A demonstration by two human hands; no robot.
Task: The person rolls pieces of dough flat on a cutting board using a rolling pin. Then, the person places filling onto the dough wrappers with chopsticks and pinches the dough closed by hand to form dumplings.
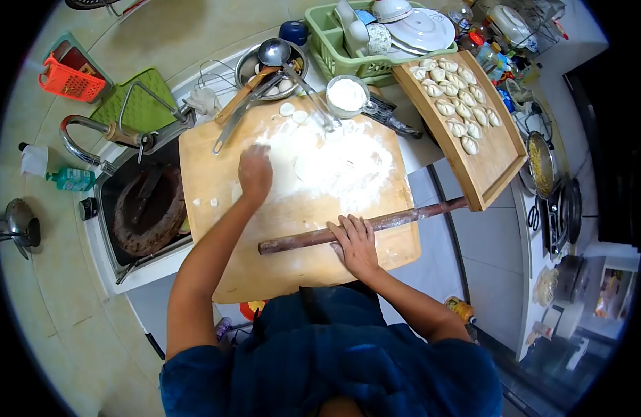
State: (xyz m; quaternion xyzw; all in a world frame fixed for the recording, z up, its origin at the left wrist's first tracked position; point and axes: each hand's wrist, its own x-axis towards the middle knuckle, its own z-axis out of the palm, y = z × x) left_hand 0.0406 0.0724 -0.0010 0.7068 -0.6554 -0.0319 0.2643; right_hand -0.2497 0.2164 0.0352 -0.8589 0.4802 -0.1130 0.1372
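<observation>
A long dark rolling pin (pixel 299 241) lies slantwise across the wooden board (pixel 230 274). My right hand (pixel 355 244) rests on the pin, palm down, its fingers spread over the wood. Farther left, my left hand (pixel 256 172) is at the edge of the flour (pixel 348 167) on the board; its fingers are blurred and what is under them is hidden. Small pale dough rounds (pixel 287 110) lie at the board's back edge, and small dough bits (pixel 213 202) at its left. A glass bowl of flour (pixel 347 96) stands behind the board.
Dumplings (pixel 463 99) sit on a wooden tray (pixel 497 182) at the right. A sink (pixel 110 243) with a dark basin adjoins the board's left. Behind are a metal bowl (pixel 245 68) with ladles and a green dish rack (pixel 324 43). A pan (pixel 543 167) stands far right.
</observation>
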